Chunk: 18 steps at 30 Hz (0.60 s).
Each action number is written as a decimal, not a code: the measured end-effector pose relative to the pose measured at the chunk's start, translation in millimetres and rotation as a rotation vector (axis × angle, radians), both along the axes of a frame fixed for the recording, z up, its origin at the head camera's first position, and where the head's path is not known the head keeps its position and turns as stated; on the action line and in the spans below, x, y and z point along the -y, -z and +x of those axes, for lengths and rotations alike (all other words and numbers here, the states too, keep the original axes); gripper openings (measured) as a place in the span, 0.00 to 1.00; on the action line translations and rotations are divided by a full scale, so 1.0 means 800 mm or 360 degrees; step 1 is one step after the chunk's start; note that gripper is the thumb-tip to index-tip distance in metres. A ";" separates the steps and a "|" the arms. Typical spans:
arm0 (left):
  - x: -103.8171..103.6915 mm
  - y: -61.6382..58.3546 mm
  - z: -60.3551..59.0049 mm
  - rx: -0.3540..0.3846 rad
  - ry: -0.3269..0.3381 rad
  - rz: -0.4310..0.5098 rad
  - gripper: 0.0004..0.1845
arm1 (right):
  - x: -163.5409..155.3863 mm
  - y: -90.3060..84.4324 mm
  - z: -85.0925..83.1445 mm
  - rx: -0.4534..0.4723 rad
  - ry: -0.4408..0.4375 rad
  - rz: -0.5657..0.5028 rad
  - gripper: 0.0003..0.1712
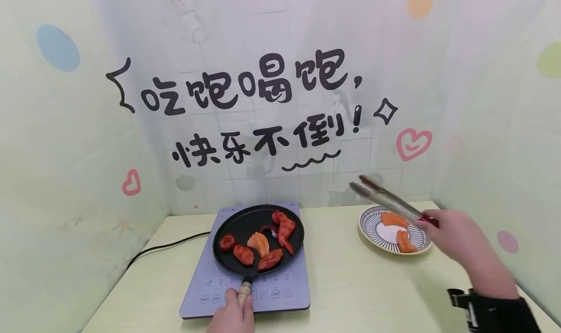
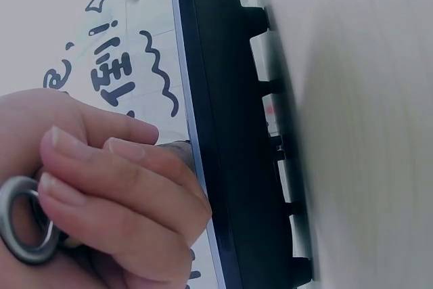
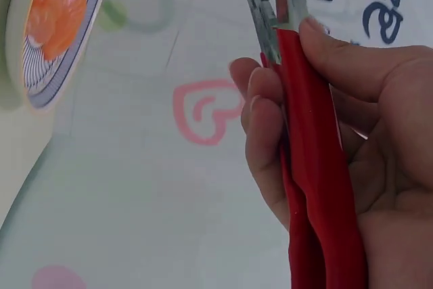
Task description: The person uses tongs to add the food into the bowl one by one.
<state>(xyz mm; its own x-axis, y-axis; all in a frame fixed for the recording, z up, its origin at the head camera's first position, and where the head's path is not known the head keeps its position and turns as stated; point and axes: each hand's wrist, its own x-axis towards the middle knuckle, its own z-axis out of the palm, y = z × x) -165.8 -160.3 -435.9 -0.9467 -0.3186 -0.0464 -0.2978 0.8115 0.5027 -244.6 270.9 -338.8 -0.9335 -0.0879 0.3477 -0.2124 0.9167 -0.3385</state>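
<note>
A black frying pan (image 1: 232, 223) sits on a grey induction cooker (image 1: 298, 289) and holds several red and orange food pieces (image 1: 258, 243). My left hand (image 1: 232, 316) grips the pan's handle (image 1: 244, 290) at the near edge; in the left wrist view its fingers (image 2: 128, 187) curl round the handle's metal ring (image 2: 24, 221). My right hand (image 1: 451, 235) holds red-handled metal tongs (image 1: 385, 199), raised over a striped plate (image 1: 372, 228) with orange slices (image 1: 394, 220). The tongs (image 3: 311, 140) are nearly closed and carry nothing.
The pale table (image 1: 359, 294) is boxed in by printed walls on three sides. A black power cord (image 1: 166, 247) runs left from the cooker. The cooker's dark edge (image 2: 230, 133) fills the left wrist view.
</note>
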 end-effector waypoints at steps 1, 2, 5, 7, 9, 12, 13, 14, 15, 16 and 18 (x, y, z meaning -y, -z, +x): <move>0.000 0.000 0.000 0.0004 -0.0002 0.0000 0.20 | -0.013 0.001 0.001 0.0035 0.0031 0.0029 0.11; 0.000 0.000 0.000 0.0009 -0.0005 0.0002 0.20 | -0.025 0.002 0.001 0.0069 0.0051 0.0043 0.12; 0.001 -0.001 0.001 0.0022 -0.0018 0.0007 0.20 | -0.057 0.006 0.001 0.0171 0.0109 0.0060 0.11; 0.002 -0.001 0.001 0.0034 -0.0030 0.0014 0.21 | -0.073 0.010 0.000 0.0237 0.0135 0.0072 0.11; 0.002 -0.002 0.001 0.0037 -0.0032 0.0018 0.21 | -0.085 0.016 -0.002 0.0266 0.0129 0.0074 0.11; 0.001 -0.002 0.002 0.0026 -0.0025 0.0013 0.20 | -0.096 0.026 -0.005 0.0363 0.0133 0.0055 0.13; 0.000 -0.002 0.002 0.0024 -0.0029 0.0010 0.20 | -0.098 0.029 -0.006 0.0393 0.0135 0.0055 0.13; 0.000 -0.003 0.002 0.0020 -0.0031 0.0007 0.20 | -0.100 0.033 -0.008 0.0419 0.0141 0.0059 0.14; -0.001 -0.003 0.002 0.0016 -0.0030 0.0003 0.20 | -0.102 0.036 -0.009 0.0441 0.0148 0.0070 0.15; -0.001 -0.003 0.002 0.0016 -0.0031 -0.0001 0.20 | -0.103 0.039 -0.010 0.0462 0.0156 0.0086 0.15; -0.002 -0.003 0.001 0.0020 -0.0033 -0.0002 0.19 | -0.106 0.044 -0.012 0.0489 0.0184 0.0147 0.17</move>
